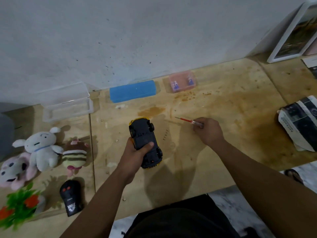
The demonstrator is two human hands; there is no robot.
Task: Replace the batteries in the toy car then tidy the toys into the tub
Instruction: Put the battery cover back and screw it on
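Nearest us, low in the frame, sit our dark lap and two forearms. At the lower left lie a remote control (71,197) and three soft toys (42,147), not yet in the clear tub (66,103) at the upper left. Our left hand (135,154) grips the toy car (145,143) at mid-frame, belly up, cover seemingly closed. Small screws (165,134) lie just beside it. Our right hand (208,130) pinches a screwdriver (188,121), tip clear of the car. We cannot tell whether the batteries are swapped; all the tidying remains.
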